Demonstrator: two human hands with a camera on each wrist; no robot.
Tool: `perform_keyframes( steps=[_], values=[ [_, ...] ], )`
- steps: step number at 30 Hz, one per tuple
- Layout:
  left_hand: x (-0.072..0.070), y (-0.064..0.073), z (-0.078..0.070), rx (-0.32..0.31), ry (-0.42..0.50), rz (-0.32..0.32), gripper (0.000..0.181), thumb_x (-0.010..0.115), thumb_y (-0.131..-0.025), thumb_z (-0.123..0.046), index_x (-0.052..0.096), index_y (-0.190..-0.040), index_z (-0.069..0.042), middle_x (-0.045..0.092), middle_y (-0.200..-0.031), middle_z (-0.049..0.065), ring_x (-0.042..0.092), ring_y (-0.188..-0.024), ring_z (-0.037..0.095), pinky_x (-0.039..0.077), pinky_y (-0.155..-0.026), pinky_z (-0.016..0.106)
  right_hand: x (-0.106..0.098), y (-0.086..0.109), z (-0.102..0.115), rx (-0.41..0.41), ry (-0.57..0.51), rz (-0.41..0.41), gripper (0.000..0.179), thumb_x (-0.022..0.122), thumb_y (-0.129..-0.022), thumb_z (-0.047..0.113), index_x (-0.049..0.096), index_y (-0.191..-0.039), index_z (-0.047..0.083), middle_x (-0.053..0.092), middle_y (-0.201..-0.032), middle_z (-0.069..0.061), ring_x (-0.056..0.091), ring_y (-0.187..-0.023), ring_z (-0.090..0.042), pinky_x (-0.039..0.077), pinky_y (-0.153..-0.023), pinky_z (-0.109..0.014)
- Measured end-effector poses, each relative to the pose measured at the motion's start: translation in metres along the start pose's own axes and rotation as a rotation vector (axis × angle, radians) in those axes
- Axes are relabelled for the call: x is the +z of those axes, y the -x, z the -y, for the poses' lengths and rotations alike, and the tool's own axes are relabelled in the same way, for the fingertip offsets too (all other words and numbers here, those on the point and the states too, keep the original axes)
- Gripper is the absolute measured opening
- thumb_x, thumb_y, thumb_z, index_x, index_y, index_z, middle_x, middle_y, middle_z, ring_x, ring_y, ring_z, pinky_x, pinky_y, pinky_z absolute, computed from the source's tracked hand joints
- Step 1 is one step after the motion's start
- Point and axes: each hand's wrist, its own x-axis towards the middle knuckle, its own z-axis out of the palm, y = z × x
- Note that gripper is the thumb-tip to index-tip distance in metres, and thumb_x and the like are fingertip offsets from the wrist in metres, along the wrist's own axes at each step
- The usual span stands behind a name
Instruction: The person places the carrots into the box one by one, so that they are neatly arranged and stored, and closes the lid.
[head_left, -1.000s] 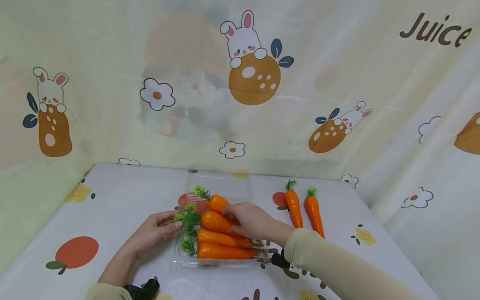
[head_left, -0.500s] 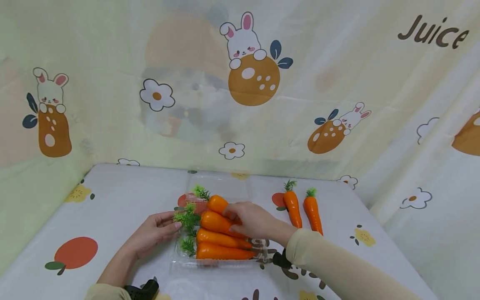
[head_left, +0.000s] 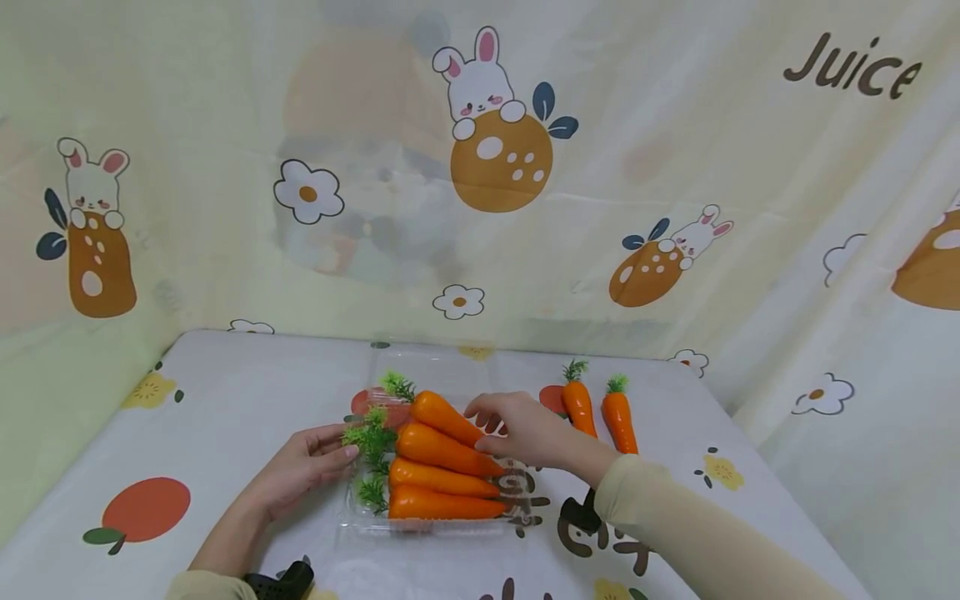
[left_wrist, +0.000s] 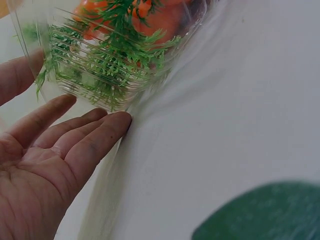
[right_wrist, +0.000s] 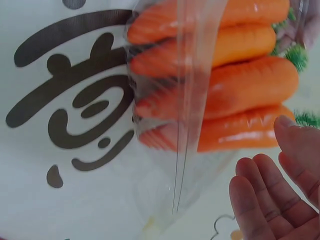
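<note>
Several orange carrots point(head_left: 442, 475) with green leafy tops lie side by side in a clear plastic box point(head_left: 420, 527), tips to the right. My left hand point(head_left: 318, 462) is at the box's left end, its straight fingers touching the ribbed plastic wall in the left wrist view, beside the leafy tops point(left_wrist: 120, 65). Over the far right side of the box hovers my right hand point(head_left: 525, 429), fingers loosely bent and holding nothing. Closest to it is the farthest carrot point(head_left: 446, 415); in the right wrist view a gap shows between most fingers and that carrot point(right_wrist: 245, 129).
Two more carrots, one point(head_left: 577, 408) nearer the box and another point(head_left: 618, 421) to its right, lie on the printed tablecloth point(head_left: 247, 400). The box's clear lid point(head_left: 431, 367) lies folded back behind it. A printed curtain point(head_left: 375, 100) closes off the back and sides.
My right hand has let go of the farthest carrot and moved a little right, uncovering it. The left hand keeps its place at the box. The head view has shifted slightly.
</note>
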Motion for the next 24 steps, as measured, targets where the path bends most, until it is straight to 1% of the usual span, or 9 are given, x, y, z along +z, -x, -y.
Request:
perform_keyframes(
  steps=[7,11,17,21,24],
  values=[
    [0.001,0.001,0.000,-0.008,-0.008,-0.007,0.064,0.062,-0.103,-0.022,0.037,-0.151,0.013,0.052,-0.147,0.032,0.063,-0.126,0.022,0.058,-0.100,0.033,-0.012,0.014,-0.018,-0.019,-0.009,-0.095,0.033,0.075,-0.093,0.014,0.067,-0.125,0.008,0.072,-0.108,-0.003,0.067,-0.093,-0.015,0.063,-0.084,-0.034],
    [0.001,0.001,-0.002,-0.007,-0.007,-0.009,0.065,0.062,-0.103,-0.022,0.036,-0.151,0.013,0.050,-0.148,0.032,0.063,-0.127,0.023,0.058,-0.100,0.034,-0.021,0.023,-0.028,-0.021,-0.036,-0.144,0.034,0.075,-0.093,0.013,0.067,-0.125,0.006,0.073,-0.109,-0.007,0.069,-0.094,-0.018,0.063,-0.084,-0.036],
    [0.002,0.002,-0.002,-0.015,-0.008,-0.013,0.065,0.063,-0.103,-0.022,0.036,-0.151,0.014,0.051,-0.148,0.033,0.064,-0.125,0.022,0.059,-0.099,0.033,-0.033,0.039,-0.046,0.033,-0.081,-0.211,0.034,0.075,-0.093,0.011,0.067,-0.126,0.004,0.073,-0.110,-0.010,0.071,-0.096,-0.021,0.062,-0.084,-0.033],
    [0.002,0.002,-0.002,-0.013,-0.003,-0.015,0.065,0.063,-0.103,-0.021,0.036,-0.151,0.014,0.051,-0.147,0.033,0.065,-0.123,0.019,0.059,-0.099,0.032,-0.040,0.049,-0.062,0.084,-0.089,-0.256,0.035,0.075,-0.093,0.012,0.067,-0.126,0.004,0.074,-0.109,-0.009,0.071,-0.097,-0.022,0.063,-0.084,-0.036],
    [0.002,0.002,-0.002,-0.008,-0.001,-0.014,0.065,0.063,-0.103,-0.021,0.036,-0.151,0.014,0.051,-0.147,0.033,0.065,-0.123,0.017,0.059,-0.099,0.032,-0.046,0.057,-0.074,0.125,-0.091,-0.282,0.036,0.074,-0.094,0.012,0.067,-0.128,0.003,0.073,-0.113,-0.011,0.071,-0.099,-0.024,0.063,-0.086,-0.039]
  ],
)
